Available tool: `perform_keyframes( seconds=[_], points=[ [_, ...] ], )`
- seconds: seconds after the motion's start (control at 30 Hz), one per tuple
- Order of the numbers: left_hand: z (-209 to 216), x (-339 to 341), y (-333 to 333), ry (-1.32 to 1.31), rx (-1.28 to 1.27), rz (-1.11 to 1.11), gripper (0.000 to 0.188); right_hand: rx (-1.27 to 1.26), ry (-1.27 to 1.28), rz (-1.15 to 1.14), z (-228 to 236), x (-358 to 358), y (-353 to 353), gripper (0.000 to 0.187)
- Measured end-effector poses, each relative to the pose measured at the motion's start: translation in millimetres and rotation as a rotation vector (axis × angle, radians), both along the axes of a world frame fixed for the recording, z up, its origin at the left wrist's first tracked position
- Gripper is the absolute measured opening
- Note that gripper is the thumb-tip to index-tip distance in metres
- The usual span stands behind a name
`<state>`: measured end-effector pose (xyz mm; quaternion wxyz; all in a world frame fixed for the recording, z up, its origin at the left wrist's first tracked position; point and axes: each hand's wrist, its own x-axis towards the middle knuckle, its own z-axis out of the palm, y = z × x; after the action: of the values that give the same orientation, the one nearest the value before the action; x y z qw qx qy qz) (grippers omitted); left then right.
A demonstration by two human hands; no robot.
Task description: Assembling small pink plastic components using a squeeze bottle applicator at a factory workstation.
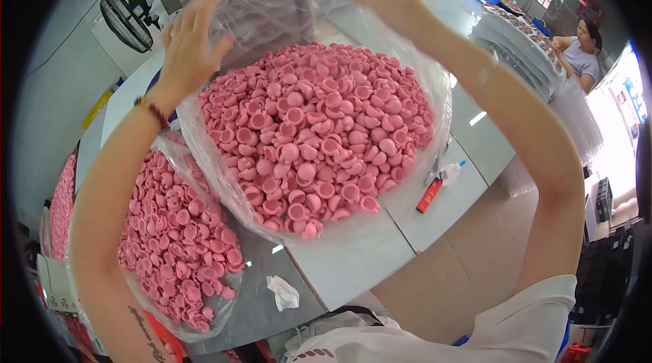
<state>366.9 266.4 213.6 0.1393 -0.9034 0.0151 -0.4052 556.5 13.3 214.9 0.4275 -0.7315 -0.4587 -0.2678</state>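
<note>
A clear plastic bag (443, 99) of pink cup-shaped pieces (316, 139) lies on the surface (346, 271) at dial centre, with the left hand (189, 52) at ten o'clock and right hand (401, 8) at one, apart and spread-fingered.

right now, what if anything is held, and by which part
Cannot tell: left hand and right hand are near the top of the large bag, grip unclear.

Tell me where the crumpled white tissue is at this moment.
In the head view, the crumpled white tissue lies low, just left of centre, on the grey tabletop, right of the lowest pink heap and below the biggest heap.
</note>
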Motion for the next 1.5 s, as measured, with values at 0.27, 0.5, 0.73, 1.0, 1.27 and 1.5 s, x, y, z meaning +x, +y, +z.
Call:
perform_keyframes(
  seconds=[0.27,0.5,0.73,1.0,1.27,1.5],
  points=[
    [-58,-232,-171,0.754,-0.186,-0.265,0.055,-0.285,0.108,0.47,-90,-208,-163,0.028],
    [-103,-337,-206,0.487,-0.712,0.128,0.045,0.277,0.406,-0.306,-160,-220,-215,0.015],
    [-148,-359,-230,0.101,-1.227,0.27,0.036,-0.371,0.208,-0.142,-150,-219,-131,0.024],
    [-171,-368,-234,0.054,-1.053,0.209,0.028,-0.493,0.198,-0.17,-161,-230,-142,0.016],
    [-210,-403,-212,-0.076,-0.911,0.13,0.016,-0.3,0.205,0.017,-175,-244,-121,0.006],
    [-213,-399,-210,-0.151,-0.942,0.169,0.014,-0.283,0.155,0.159,-176,-270,-109,0.007]
  ],
)
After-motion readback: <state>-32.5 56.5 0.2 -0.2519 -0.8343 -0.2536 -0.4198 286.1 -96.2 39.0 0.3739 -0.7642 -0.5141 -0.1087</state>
